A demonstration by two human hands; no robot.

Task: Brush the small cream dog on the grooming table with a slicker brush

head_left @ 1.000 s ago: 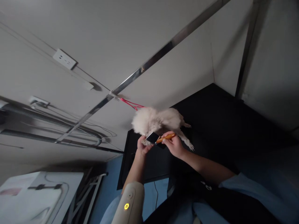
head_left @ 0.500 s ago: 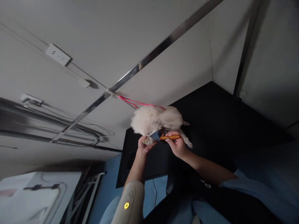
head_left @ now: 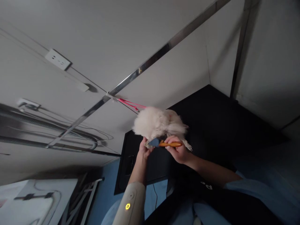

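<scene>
A fluffy cream-white dog stands on a black table. My left hand is closed around one of its paws, at the near left side of the body. In my right hand is a slicker brush with an orange wooden handle and a blue-grey head. The brush head lies against the fur of the held leg, right beside my left fingers. Another paw of the dog shows just beyond my right hand. My fingers partly hide the held paw.
A pink leash runs from the dog to a shiny metal bar crossing above. Wall sockets, cables and a hose line the wall at left. A white unit stands at lower left.
The brush head has moved slightly left and down along the held leg, toward my left hand. The dog's rear has shifted a little, and the camera view has tilted slightly.
</scene>
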